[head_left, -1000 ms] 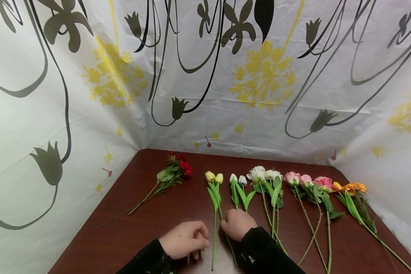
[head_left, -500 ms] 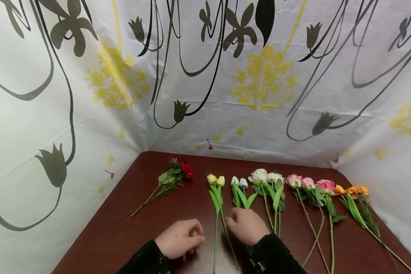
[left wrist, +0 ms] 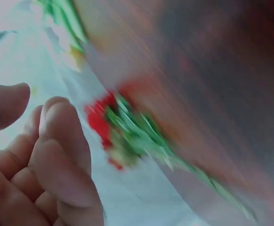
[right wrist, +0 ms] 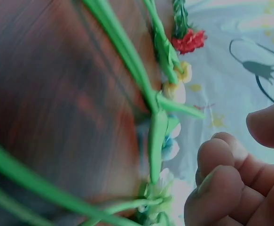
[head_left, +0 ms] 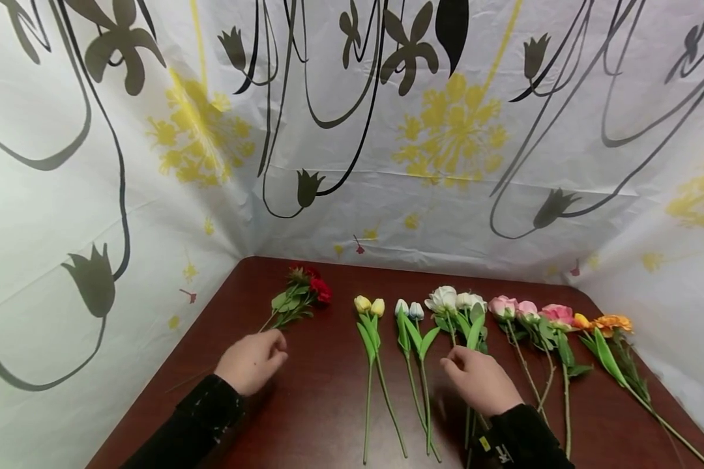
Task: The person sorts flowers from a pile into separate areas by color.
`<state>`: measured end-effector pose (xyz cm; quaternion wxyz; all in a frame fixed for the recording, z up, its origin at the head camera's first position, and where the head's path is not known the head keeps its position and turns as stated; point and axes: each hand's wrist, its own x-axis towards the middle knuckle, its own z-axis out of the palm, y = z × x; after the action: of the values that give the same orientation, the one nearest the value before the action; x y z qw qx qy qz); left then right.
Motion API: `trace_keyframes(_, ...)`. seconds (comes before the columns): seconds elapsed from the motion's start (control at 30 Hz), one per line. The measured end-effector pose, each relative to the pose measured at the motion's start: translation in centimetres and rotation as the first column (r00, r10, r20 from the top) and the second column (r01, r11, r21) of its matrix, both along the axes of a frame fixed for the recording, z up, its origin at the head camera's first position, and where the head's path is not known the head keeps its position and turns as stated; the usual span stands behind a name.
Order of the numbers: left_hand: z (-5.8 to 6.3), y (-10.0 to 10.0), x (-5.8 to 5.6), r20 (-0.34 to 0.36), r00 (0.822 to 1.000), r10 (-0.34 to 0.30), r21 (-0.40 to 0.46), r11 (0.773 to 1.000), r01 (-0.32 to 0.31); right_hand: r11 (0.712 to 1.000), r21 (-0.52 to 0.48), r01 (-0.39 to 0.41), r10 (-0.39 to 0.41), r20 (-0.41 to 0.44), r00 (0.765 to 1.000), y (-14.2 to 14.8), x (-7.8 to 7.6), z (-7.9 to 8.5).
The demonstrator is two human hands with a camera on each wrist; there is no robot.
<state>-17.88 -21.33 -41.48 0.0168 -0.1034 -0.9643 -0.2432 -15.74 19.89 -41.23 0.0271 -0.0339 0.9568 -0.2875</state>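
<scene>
Red carnations (head_left: 312,286) lie at the back left of the table, and my left hand (head_left: 252,363) is over their stems. In the left wrist view, thumb and loosely curled fingers (left wrist: 64,155) stand apart with nothing between them; the carnations are blurred beyond. My right hand (head_left: 481,379) hovers over the stems of the white flowers (head_left: 442,299), hiding part of them. Its fingers (right wrist: 221,188) are loosely bent, the thumb apart, holding nothing. Between the hands lie two yellow tulips (head_left: 369,306) and two pale blue tulips (head_left: 409,310), stems toward me.
Pink flowers (head_left: 528,311) with crossing stems lie right of the white ones. Orange flowers (head_left: 613,324) are at the table's right edge. A patterned white sheet (head_left: 352,215) hangs behind and at both sides of the dark red table (head_left: 322,365).
My left hand has moved left and forward to the carnation stems. The right hand has shifted right from the blue tulips to the white flowers, uncovering the blue tulips' stems.
</scene>
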Motion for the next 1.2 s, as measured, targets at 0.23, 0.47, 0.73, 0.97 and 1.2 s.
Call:
trace_keyframes(0.23,-0.8,-4.7,-2.3,-0.055,0.996,0.067,-0.143,0.987,-0.074,1.000,-0.003,0.005,-0.005,0.016,1.000,0.7,-0.2,-0.6)
trace_keyframes(0.47,-2.0,-7.6,-3.3,0.020,0.999,0.048,-0.161,0.986,-0.044,1.000,-0.018,0.001,-0.001,0.021,1.000,0.6,0.0,-0.4)
trace_keyframes(0.73,-2.3,-8.6,-3.7,0.081,0.995,0.054,-0.153,0.987,-0.041,0.999,-0.041,0.006,-0.005,0.023,1.000,0.7,0.1,0.1)
trace_keyframes(0.97,-2.8,-8.9,-4.6,0.071,0.996,0.061,-0.185,0.982,-0.047,0.996,-0.082,-0.023,0.025,0.023,0.999,0.1,0.0,0.2)
trace_keyframes(1.2,-2.1,-8.5,-4.7,0.050,0.998,0.034,-0.204,0.979,-0.023,0.996,-0.086,-0.034,0.035,0.011,0.999,-0.6,0.0,0.3)
